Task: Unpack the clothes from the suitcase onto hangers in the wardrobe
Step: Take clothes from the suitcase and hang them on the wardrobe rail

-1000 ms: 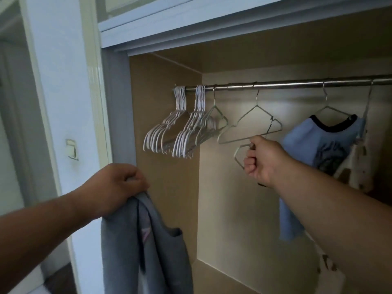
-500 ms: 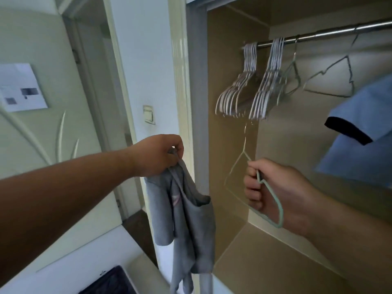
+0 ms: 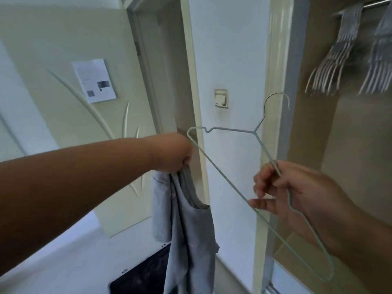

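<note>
My left hand [image 3: 175, 152] grips the top of a grey garment [image 3: 186, 228], which hangs limp below it in front of the white wall. My right hand [image 3: 284, 189] pinches a pale green wire hanger [image 3: 224, 177] by one sloping arm, with the long bottom bar passing over the thumb. The hanger is tilted, its hook up near the wardrobe frame and one end close to my left hand. Two bunches of white hangers [image 3: 331, 66] hang on the rail at the top right inside the wardrobe.
The wardrobe's cream frame [image 3: 273, 81] stands just behind the hanger. A light switch [image 3: 221, 98] is on the white wall. A dark open suitcase [image 3: 146, 276] lies on the white surface at the bottom. A door with a paper notice [image 3: 94, 80] is at the left.
The view has swung left, away from the wardrobe rail. My right hand has brought the green hanger off the rail and turned it toward my left hand, which still holds the grey garment.
</note>
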{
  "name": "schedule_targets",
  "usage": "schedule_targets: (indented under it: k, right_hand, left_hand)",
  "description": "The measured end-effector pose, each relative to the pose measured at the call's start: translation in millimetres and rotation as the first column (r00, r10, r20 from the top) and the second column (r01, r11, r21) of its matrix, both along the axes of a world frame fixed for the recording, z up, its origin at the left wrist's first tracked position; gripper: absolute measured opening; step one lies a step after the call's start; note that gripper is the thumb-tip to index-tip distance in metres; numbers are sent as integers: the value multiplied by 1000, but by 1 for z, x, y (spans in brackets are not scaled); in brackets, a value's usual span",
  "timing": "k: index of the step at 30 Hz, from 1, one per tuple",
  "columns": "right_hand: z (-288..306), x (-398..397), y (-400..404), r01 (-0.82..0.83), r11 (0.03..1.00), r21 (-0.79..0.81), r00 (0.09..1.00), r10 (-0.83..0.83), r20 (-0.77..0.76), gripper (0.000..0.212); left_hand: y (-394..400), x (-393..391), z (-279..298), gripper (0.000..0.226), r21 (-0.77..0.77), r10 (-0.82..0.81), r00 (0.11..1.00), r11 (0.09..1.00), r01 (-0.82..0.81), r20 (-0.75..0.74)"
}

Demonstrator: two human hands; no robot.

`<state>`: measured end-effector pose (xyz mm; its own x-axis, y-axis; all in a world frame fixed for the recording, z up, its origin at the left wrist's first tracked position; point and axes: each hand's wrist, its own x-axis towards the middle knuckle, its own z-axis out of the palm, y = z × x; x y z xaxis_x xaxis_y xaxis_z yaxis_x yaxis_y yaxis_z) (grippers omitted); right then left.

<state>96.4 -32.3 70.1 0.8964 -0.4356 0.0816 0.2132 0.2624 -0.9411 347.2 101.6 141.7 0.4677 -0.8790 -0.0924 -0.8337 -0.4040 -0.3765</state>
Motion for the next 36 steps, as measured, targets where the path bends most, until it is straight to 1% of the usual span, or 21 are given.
schedule_targets:
  k: [3, 5, 6, 7, 8, 10, 11, 12, 13, 15, 16, 19, 23, 24, 25, 26, 27, 29, 31, 33, 36]
  right_hand:
    - [-9, 20, 26, -54, 999, 1, 997, 54, -50, 45]
    - [-14, 30, 42, -81, 996, -26, 993, 79, -86, 45]
    - [-15, 34, 49, -96, 995, -32, 991, 93, -94, 44]
    - [-14, 37, 56, -115, 993, -33, 989, 111, -97, 44]
    - [-13, 39, 62, -132, 991, -34, 987, 128, -99, 44]
    - [-10, 45, 72, -178, 983, -49, 979, 171, -113, 42]
    - [-9, 48, 75, -205, 977, -58, 973, 197, -124, 41]
    - [-8, 51, 79, -236, 969, -68, 964, 225, -138, 39]
    - [-7, 54, 83, -265, 961, -77, 955, 251, -156, 39]
    - [-6, 61, 88, -307, 948, -85, 939, 287, -187, 40]
    - [-5, 65, 91, -320, 943, -87, 934, 299, -196, 40]
    - [-5, 70, 98, -361, 928, -90, 921, 339, -193, 36]
    - [-11, 72, 112, -441, 896, -50, 886, 425, -185, 18]
    - [-13, 73, 115, -455, 889, -48, 878, 439, -191, 20]
    - [-16, 74, 117, -464, 884, -50, 873, 446, -198, 25]
    - [-19, 75, 118, -467, 883, -53, 870, 448, -205, 31]
    - [-21, 76, 120, -468, 882, -55, 869, 448, -209, 35]
    - [-23, 78, 122, -473, 879, -58, 866, 452, -215, 36]
    - [-23, 80, 124, -480, 875, -61, 861, 457, -222, 37]
    - [-24, 82, 124, -498, 866, -51, 850, 476, -225, 36]
    - [-23, 85, 124, -532, 847, -16, 825, 514, -237, 35]
  left_hand:
    - [34, 25, -5, 41, 96, -48, 989, 995, 35, 139]
    - [57, 42, -5, 40, 94, -46, 978, 995, 27, 206]
    - [68, 50, -4, 44, 84, -19, 973, 996, 0, 229]
    - [78, 57, -2, 53, 72, 26, 970, 996, -45, 241]
    - [87, 65, -1, 68, 65, 91, 966, 992, -110, 244]
    - [102, 78, 2, 105, 51, 211, 953, 972, -227, 219]
    - [109, 83, 2, 114, 33, 245, 946, 966, -257, 210]
    - [115, 87, 4, 112, 13, 256, 945, 964, -264, 204]
    - [121, 90, 6, 101, 0, 258, 946, 965, -263, 198]
    - [132, 96, 9, 69, -32, 244, 951, 970, -242, 191]
    - [138, 98, 8, 58, -39, 228, 956, 974, -225, 187]
    - [156, 109, 6, 43, 16, 88, 968, 995, -94, 233]
    - [173, 117, 6, 29, 135, -131, 927, 987, 89, 352]
    - [176, 118, 5, 24, 161, -172, 907, 980, 118, 383]
    - [178, 119, 5, 19, 198, -177, 893, 975, 101, 414]
    - [180, 120, 3, 19, 233, -147, 884, 971, 44, 444]
    - [183, 122, 1, 26, 271, -97, 879, 962, -38, 468]
    - [186, 122, -3, 38, 334, -41, 868, 931, -146, 495]
    - [188, 119, -5, 45, 369, -39, 854, 912, -182, 518]
    - [188, 115, -4, 57, 374, -20, 856, 904, -204, 516]
    - [187, 102, -3, 71, 345, -20, 893, 926, -154, 450]
